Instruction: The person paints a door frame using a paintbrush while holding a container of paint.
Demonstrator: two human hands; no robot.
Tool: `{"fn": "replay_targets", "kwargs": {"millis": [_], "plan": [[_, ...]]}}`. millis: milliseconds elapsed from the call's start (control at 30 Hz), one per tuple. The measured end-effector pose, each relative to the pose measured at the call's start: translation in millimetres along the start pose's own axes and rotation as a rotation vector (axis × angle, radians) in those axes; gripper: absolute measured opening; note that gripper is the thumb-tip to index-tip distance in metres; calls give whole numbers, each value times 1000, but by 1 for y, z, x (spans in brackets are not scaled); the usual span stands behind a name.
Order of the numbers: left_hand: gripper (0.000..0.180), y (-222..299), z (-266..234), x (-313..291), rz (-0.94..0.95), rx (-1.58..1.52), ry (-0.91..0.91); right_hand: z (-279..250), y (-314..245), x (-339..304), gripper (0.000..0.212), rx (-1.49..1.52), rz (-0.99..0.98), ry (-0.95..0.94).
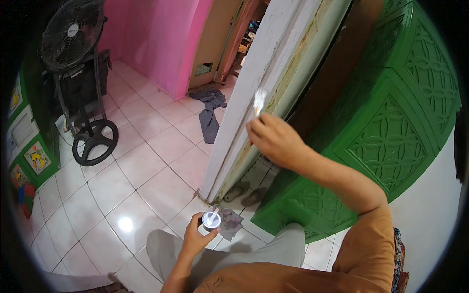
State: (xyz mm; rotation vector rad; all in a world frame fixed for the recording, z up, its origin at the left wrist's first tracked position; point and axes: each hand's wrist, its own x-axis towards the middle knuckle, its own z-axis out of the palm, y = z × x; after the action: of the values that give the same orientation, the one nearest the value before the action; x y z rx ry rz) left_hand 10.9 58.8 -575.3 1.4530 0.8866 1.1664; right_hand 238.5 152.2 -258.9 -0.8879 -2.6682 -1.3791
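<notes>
My right hand (274,141) is closed round the handle of a paintbrush (260,100). White paint covers its bristles, which are up against or just in front of a white door frame (244,102); I cannot tell whether they touch. Lower down, my left hand (196,239) grips a small dark-sided can of white paint (211,221) above my lap. A pale stick or spatula (213,215) stands in the can. Along the frame's edge runs a strip with worn, yellowish, flaking paint.
A green patterned door (381,146) fills the right side. A black fan (73,34) on a stand is at the far left, near a green cabinet (39,156). Dark cloth (209,122) lies on the tiles beyond the frame; a grey rag (229,223) and shoes (237,192) lie by its foot.
</notes>
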Motion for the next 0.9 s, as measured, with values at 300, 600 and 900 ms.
{"fn": "replay_targets", "kwargs": {"millis": [300,600,900], "plan": [[65,-5,-1,-4,-6,-3,18,-4,15,5,15,553,533,278],[65,1,4,-1,-10,2,-12,-49,104,38,16,424,615,773],[64,5,3,-3,5,5,-10,8,51,11,14,222,621,872]]}}
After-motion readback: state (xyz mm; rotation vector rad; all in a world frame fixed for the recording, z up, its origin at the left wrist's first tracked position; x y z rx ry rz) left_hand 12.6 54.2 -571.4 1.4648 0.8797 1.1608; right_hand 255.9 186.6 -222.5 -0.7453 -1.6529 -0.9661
